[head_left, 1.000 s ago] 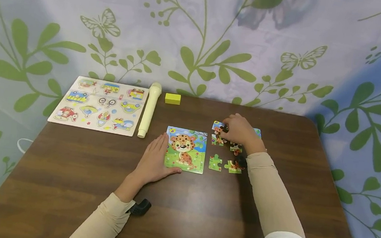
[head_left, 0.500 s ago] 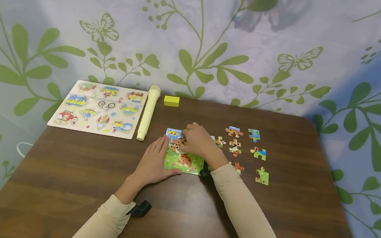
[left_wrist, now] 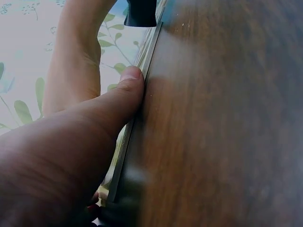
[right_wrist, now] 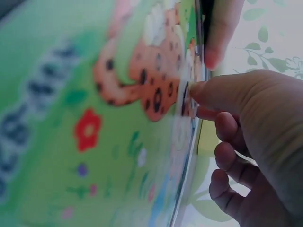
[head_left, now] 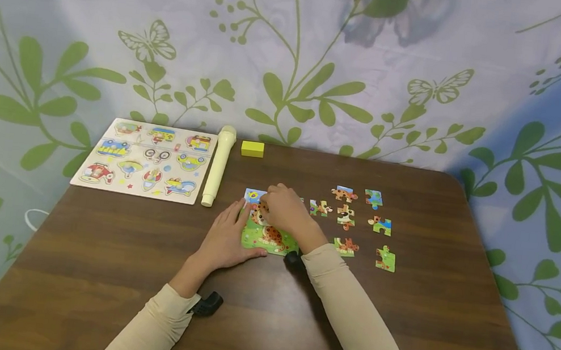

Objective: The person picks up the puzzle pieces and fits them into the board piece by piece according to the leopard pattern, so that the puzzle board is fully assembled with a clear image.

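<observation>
A square puzzle board [head_left: 281, 242] with a spotted cub picture lies on the brown table. My left hand [head_left: 222, 238] rests along its left side, fingers straight, the thumb at the near edge. Over the board's upper part, my right hand [head_left: 284, 209] pinches a small puzzle piece [right_wrist: 186, 100] between thumb and finger against the board. From the head view that piece is mostly hidden by the hand. In the left wrist view the left thumb [left_wrist: 130, 82] lies against the board's edge.
Several loose jigsaw pieces [head_left: 345, 217] lie right of the board. A wooden vehicle puzzle [head_left: 141, 161], a cream toy microphone [head_left: 218, 168] and a yellow block [head_left: 252, 149] stand at the back left. A patterned cloth [head_left: 293, 56] hangs behind the table.
My right hand has come left from the loose pieces to the board with a piece, then shifted slightly further left over it. My left hand has stayed at the board's side.
</observation>
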A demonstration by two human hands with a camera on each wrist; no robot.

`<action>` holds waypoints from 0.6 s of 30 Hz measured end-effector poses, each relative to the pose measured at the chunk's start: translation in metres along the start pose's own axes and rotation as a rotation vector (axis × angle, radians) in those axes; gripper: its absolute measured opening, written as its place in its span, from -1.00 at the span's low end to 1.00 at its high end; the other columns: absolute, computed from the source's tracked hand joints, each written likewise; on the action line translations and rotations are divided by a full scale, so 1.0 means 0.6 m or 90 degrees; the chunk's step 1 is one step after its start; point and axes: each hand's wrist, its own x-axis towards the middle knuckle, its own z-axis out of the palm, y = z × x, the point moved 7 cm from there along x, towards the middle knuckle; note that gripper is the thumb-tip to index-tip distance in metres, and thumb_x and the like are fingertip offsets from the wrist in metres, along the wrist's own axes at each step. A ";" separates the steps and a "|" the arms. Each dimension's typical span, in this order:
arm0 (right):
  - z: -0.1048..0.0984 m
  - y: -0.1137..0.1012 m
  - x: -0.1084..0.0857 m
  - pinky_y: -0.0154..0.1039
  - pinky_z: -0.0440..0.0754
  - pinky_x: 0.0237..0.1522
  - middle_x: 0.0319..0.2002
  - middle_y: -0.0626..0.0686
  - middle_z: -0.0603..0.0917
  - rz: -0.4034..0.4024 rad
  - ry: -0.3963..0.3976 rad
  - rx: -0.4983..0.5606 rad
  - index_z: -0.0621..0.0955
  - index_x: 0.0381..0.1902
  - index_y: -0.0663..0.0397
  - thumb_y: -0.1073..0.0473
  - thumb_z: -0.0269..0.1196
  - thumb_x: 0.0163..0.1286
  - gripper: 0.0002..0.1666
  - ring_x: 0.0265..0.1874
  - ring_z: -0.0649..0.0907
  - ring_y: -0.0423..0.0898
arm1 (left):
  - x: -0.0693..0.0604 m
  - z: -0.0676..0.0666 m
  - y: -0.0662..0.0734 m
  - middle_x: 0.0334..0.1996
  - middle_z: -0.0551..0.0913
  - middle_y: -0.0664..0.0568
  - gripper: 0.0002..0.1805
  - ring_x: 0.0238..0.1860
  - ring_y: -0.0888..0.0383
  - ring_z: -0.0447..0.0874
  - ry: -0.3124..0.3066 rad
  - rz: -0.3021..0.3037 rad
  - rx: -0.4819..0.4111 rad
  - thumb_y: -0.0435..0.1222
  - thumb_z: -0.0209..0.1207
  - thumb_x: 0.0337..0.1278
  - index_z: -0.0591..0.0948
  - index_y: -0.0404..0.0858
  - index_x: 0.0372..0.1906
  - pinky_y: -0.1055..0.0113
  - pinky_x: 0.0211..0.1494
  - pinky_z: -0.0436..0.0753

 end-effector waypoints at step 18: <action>0.008 0.027 -0.008 -0.20 0.57 -0.25 -0.32 -0.05 0.61 0.090 -0.041 0.161 0.76 0.06 -0.07 -0.02 0.32 0.46 -0.69 -0.35 0.54 -0.12 | 0.002 0.003 -0.001 0.66 -0.05 -0.17 0.33 0.66 -0.17 -0.05 -0.005 -0.015 0.004 0.41 0.31 -0.03 0.00 -0.25 0.65 -0.15 0.63 0.12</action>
